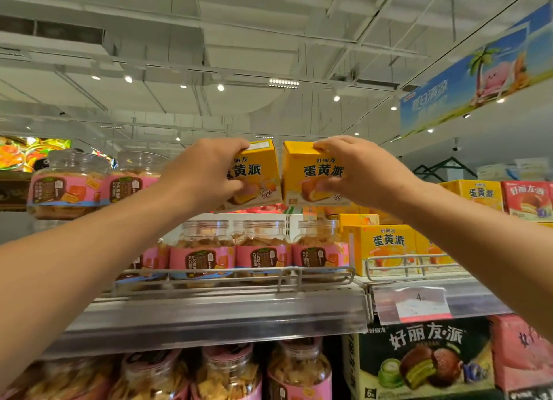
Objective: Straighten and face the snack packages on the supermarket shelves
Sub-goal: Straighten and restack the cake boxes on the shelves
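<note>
Two yellow snack boxes with Chinese print stand side by side on top of the highest shelf, fronts toward me. My left hand [206,172] grips the left yellow box [260,175], fingers over its top edge and thumb on its front. My right hand [350,172] grips the right yellow box [302,175] the same way. The left box leans slightly to the left; a narrow gap separates the two. More yellow boxes [386,247] stand lower on the right behind a wire rail.
Clear jars with pink labels [263,253] line the shelf under my hands behind a wire rail [239,272]; two more jars [68,184] sit high on the left. Red boxes [526,199] stand at the right. A dark green box [419,357] sits on the lower shelf.
</note>
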